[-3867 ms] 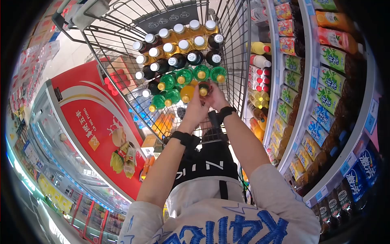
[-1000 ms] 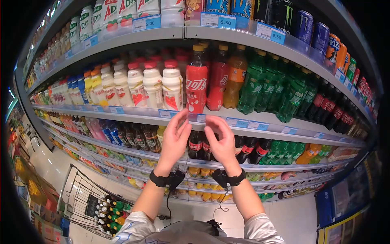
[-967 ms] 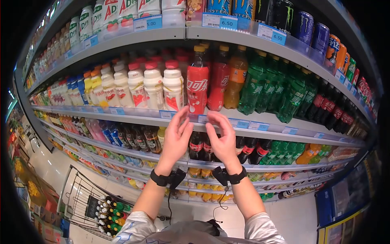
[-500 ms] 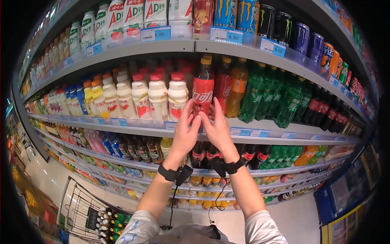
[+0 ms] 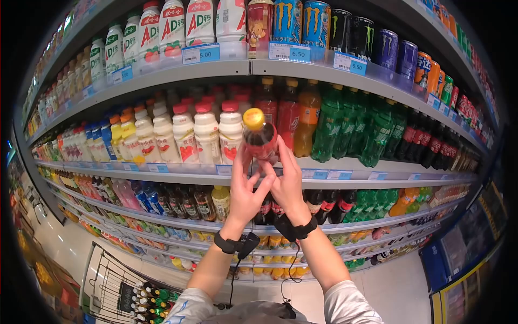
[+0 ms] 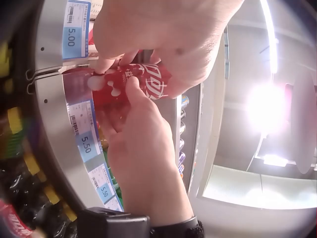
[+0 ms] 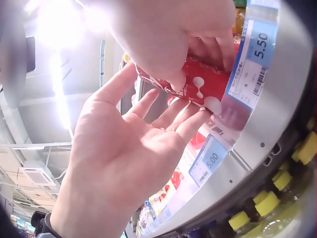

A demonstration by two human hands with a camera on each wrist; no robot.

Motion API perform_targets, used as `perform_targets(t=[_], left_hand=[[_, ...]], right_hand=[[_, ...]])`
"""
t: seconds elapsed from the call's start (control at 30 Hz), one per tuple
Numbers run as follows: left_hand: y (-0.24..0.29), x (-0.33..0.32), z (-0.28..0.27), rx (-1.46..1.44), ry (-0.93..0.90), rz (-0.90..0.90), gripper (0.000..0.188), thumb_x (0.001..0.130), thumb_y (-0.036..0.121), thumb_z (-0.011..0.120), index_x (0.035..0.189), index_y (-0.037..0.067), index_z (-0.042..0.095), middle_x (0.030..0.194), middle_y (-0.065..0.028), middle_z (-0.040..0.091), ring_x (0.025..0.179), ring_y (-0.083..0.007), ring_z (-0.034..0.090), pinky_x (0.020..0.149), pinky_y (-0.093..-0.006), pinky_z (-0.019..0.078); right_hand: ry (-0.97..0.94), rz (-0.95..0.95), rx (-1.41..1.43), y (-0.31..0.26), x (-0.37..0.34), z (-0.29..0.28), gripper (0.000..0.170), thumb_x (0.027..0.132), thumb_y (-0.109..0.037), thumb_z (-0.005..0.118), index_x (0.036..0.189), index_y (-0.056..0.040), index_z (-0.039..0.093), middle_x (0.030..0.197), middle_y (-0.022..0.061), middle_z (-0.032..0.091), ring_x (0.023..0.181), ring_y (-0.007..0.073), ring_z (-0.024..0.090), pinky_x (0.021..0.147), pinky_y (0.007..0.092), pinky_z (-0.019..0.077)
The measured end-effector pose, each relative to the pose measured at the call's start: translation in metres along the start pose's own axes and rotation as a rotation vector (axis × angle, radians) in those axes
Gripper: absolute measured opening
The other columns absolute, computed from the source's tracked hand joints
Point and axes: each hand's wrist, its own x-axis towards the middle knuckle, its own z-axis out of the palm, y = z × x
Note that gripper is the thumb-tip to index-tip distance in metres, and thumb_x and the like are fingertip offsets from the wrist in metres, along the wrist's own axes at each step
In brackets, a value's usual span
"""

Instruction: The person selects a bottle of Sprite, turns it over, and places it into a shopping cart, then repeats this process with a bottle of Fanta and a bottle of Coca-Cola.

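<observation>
A cola bottle (image 5: 260, 137) with a red label and yellow cap leans toward me at the front of the shelf, its cap nearest me. My left hand (image 5: 247, 197) holds its left side; in the right wrist view, that hand's (image 7: 131, 148) palm shows, with fingertips on the label. On the right side, my right hand (image 5: 286, 186) grips the bottle, and in the left wrist view its thumb lies across the red label (image 6: 119, 87). The lower part of the bottle is hidden behind the hands in the head view.
White bottles with pink caps (image 5: 206, 129) stand left of the cola bottle. Red-label cola (image 5: 288, 116), orange soda (image 5: 308, 121) and green bottles (image 5: 330, 127) stand right and behind. A shelf ledge (image 5: 205, 67) runs above. A shopping cart (image 5: 105, 283) with several bottles stands lower left.
Earlier my hands were over bottles in the cart, then before the shelf. They have since closed around the upright cola bottle, which now tips toward me.
</observation>
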Motion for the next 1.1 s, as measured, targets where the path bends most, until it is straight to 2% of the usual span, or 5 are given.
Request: perform_targets(t=[0.43, 0.7, 0.83, 0.9, 1.1], left_hand=[[0.015, -0.084, 0.009, -0.298, 0.101, -0.197, 0.083, 0.087, 0.013, 0.073, 0.15, 0.008, 0.019, 0.139, -0.0125, 0.045, 0.127, -0.0259, 0.049, 0.105, -0.0415, 0.0444], [-0.02, -0.141, -0.016, -0.287, 0.145, -0.505, 0.042, 0.096, 0.016, 0.062, 0.133, 0.005, 0.044, 0.125, -0.0122, 0.058, 0.107, -0.0228, 0.064, 0.084, -0.0387, 0.0599], [-0.01, -0.151, -0.008, -0.393, 0.263, -0.568, 0.038, 0.098, 0.017, 0.058, 0.132, 0.005, 0.044, 0.127, -0.0123, 0.057, 0.107, -0.0236, 0.064, 0.083, -0.0392, 0.0599], [-0.003, -0.155, -0.003, -0.501, 0.262, -0.551, 0.047, 0.095, 0.018, 0.065, 0.135, 0.009, 0.042, 0.126, -0.0075, 0.057, 0.112, -0.0182, 0.061, 0.083, -0.0313, 0.0569], [0.005, -0.155, -0.002, -0.332, 0.15, -0.426, 0.057, 0.089, 0.016, 0.072, 0.136, 0.006, 0.041, 0.129, -0.0077, 0.055, 0.117, -0.0179, 0.057, 0.095, -0.034, 0.0505]], right_hand=[[0.048, -0.137, -0.258, -0.044, -0.094, -0.036, 0.057, 0.07, -0.009, 0.079, 0.125, -0.0033, 0.062, 0.124, 0.0181, 0.055, 0.112, 0.0384, 0.053, 0.098, 0.0507, 0.0429], [-0.194, 0.006, -0.184, -0.041, -0.164, -0.07, 0.055, 0.076, -0.013, 0.074, 0.128, -0.0034, 0.059, 0.137, 0.0196, 0.051, 0.121, 0.0361, 0.052, 0.104, 0.0473, 0.0393], [0.018, 0.44, 0.035, -0.014, -0.197, -0.083, 0.048, 0.095, -0.031, 0.059, 0.13, 0.0017, 0.055, 0.126, 0.0188, 0.06, 0.123, 0.0316, 0.053, 0.104, 0.0408, 0.0391], [-0.178, 0.969, 0.653, -0.004, -0.214, -0.093, 0.066, 0.101, -0.055, 0.036, 0.136, 0.0001, 0.047, 0.134, 0.0165, 0.054, 0.127, 0.0252, 0.049, 0.109, 0.0386, 0.0356], [-0.257, 1.057, 1.309, -0.001, -0.226, -0.099, 0.083, 0.096, -0.069, 0.021, 0.133, -0.0003, 0.048, 0.114, 0.0157, 0.064, 0.085, 0.0245, 0.066, 0.073, 0.0363, 0.0525]])
